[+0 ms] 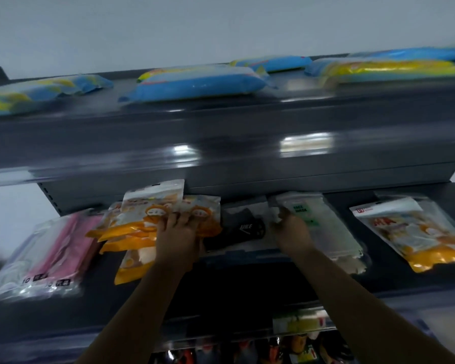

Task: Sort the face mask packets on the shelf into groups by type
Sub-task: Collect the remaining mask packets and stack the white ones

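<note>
Both bare forearms enter from the bottom edge and extend forward and upward, roughly parallel, well apart. Left hand [179,232]: palm down, back of hand toward the camera, fingers [174,216] extended forward and slightly spread, lying flat rather than curled. Right hand [292,227]: also back-up, wrist straight in line with the forearm; fingertips bent at the far end in what looks like a pinch. Motion blur softens the finger detail on both hands.

Dim, heavy motion blur throughout; glare patches on glossy dark grey metal shelf front [247,153]; wide-angle bowing at edges.
</note>
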The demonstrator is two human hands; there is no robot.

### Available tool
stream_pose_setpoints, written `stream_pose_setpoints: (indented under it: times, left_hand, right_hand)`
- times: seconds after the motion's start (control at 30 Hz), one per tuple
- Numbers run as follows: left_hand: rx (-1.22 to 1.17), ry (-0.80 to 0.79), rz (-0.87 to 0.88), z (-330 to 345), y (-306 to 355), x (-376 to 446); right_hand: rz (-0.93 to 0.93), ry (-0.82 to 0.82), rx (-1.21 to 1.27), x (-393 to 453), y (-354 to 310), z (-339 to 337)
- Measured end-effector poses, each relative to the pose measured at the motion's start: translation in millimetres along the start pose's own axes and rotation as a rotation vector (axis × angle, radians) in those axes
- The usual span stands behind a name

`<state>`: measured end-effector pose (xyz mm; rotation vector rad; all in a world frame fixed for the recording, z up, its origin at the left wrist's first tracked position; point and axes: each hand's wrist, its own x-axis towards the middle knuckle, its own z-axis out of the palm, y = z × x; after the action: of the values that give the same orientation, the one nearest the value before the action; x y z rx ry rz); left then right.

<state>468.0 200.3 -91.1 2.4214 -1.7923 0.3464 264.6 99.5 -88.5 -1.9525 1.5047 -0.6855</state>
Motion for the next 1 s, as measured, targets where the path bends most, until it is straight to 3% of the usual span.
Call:
stream_pose_setpoints:
  times: [0.2,0.47,0.7,1.0]
  left_hand:
    - [-0.128,-0.012,0.134,-19.4,37.5,1.7]
    - [-0.176,-0.015,0.387,-31.5,120.6,13.5]
    - [-0.22,-0.038,0.51,-33.7,197.3,9.6]
    - [-0.267,-0.118,0.481,-20.0,302.0,4.5]
  right_hand:
    - [-0.191,0.034,-0.34,-21.7,-1.4,-24.2]
    - [-0.071,0.077,-0.701,-57.0,34.2,-71.1]
    - [0.111,0.119,-0.712,-76.8,83.5,-117.5]
    - [0.125,0.112,-0.617,-66.3,167.2,-185.9]
